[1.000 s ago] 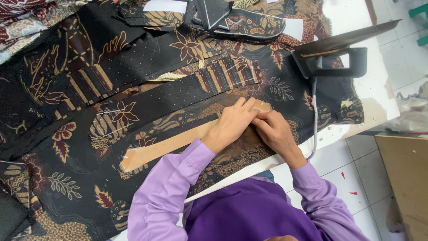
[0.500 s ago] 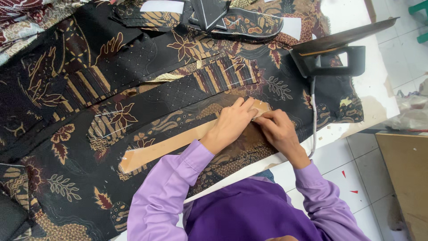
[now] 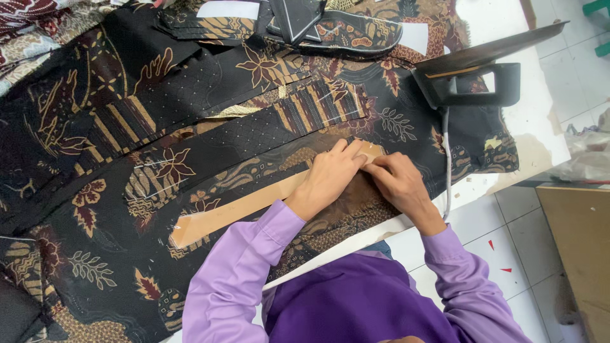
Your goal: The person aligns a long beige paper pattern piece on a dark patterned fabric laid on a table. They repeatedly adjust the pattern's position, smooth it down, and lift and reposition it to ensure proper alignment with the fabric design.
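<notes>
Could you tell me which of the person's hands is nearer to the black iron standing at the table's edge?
Right. The right hand rests on the fabric just below and left of the iron, close to its cord. The left hand lies farther left, pressing the tan strip.

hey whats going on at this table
A person in a purple top is bent over a table spread with dark patterned cloth. Both hands press on one end of a long tan cardboard strip lying on the cloth: the left hand flat on it, the right hand beside it, fingertips meeting. A black iron sits off to the right, untouched.
</notes>
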